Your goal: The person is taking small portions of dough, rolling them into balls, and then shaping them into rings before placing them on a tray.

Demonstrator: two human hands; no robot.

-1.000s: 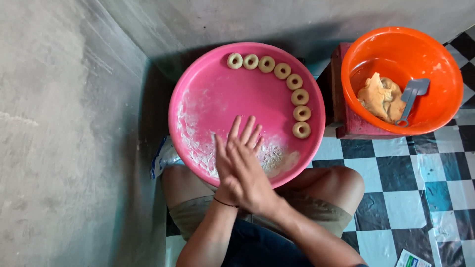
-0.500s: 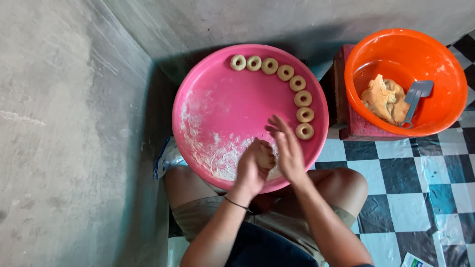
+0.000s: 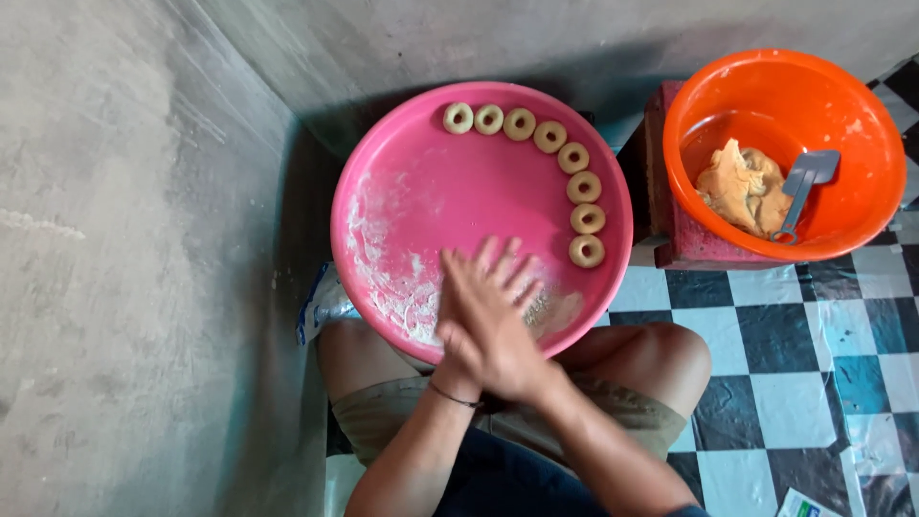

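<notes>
Nearest, the person sits with knees spread on the black-and-white checked floor [image 3: 814, 383], and the pink tray [image 3: 402, 163] rests across the lap. Over the tray's near edge the two hands are pressed flat together, the right hand [image 3: 493, 321] lying on top of the left hand [image 3: 459, 287], fingers straight and fanned. Whatever lies between the palms is hidden; I cannot tell whether a piece of dough is there, though the pose reads as rolling one. Just beside the hands, on the tray's near left, lies a dusting of white flour [image 3: 388, 287].

Farther along the tray's right and far rim, eight finished dough rings [image 3: 584, 187] sit in a curved row, close but mostly apart. Most of the rim's arc and the tray's middle remain bare, so I judge the work well short of done.

Farthest right, an orange bowl [image 3: 862, 96] on a red stool [image 3: 670, 239] holds a sizeable lump of dough [image 3: 742, 187] with a grey scraper [image 3: 804, 187] leaning against it: plenty left to shape
</notes>
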